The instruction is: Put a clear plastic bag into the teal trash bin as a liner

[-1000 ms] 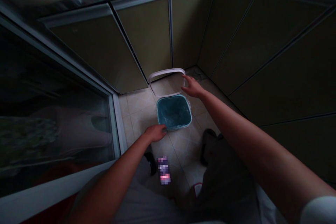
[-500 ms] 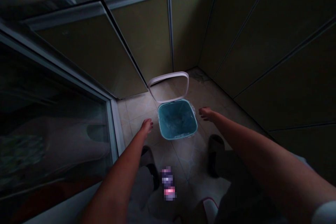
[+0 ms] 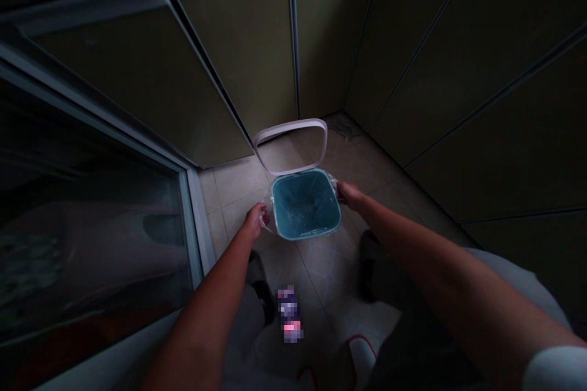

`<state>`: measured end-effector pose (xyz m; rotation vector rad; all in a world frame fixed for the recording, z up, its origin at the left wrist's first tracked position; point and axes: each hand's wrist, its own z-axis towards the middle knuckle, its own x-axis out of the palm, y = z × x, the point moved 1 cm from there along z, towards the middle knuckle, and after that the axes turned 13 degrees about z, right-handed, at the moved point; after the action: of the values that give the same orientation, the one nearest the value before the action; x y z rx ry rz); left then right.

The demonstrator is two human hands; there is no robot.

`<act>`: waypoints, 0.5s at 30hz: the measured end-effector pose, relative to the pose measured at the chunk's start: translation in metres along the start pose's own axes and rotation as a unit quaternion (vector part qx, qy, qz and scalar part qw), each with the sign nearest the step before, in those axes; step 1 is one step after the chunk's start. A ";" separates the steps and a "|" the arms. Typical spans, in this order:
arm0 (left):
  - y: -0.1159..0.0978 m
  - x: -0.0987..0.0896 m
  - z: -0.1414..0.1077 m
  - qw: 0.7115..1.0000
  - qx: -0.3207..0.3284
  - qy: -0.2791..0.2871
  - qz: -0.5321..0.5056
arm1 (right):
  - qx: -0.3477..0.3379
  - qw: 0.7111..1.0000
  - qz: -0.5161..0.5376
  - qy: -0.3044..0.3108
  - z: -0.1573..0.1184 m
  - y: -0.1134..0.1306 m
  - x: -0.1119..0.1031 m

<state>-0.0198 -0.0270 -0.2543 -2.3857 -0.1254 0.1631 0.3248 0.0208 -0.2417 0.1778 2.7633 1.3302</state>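
Observation:
A teal trash bin (image 3: 306, 204) stands on the tiled floor, lined with a clear plastic bag. Its pale pinkish rim frame (image 3: 293, 124) is tilted up behind the opening. On the left of the bin, my left hand (image 3: 257, 217) is closed on a pulled-out part of the clear plastic bag (image 3: 269, 214). My right hand (image 3: 349, 194) is closed on the bag's edge at the bin's right side; its fingertips are partly hidden.
Cabinets (image 3: 243, 55) line the back and right. A glass door (image 3: 92, 195) with a metal frame is at the left. My slippered feet (image 3: 261, 287) flank a blurred-out object (image 3: 289, 313) on the floor. A white, red-edged item (image 3: 362, 357) lies nearer.
Both hands have moved in to the bin's sides and closed on the plastic bag. The bag is now drawn out at the left. The view has shifted slightly.

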 end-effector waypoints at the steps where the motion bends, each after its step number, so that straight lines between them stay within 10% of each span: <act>1: -0.004 -0.002 -0.006 1.000 0.009 -0.012 -0.005 | -0.005 1.000 0.008 -0.017 -0.006 0.005 -0.002; 15: -0.079 -0.017 -0.155 0.993 0.101 0.049 0.021 | -0.100 0.991 0.053 0.070 -0.166 0.087 0.000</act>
<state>-0.0168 -0.0758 -0.0861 -2.1908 -0.0121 0.0736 0.3125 -0.0536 -0.0708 0.2291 2.7411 1.6974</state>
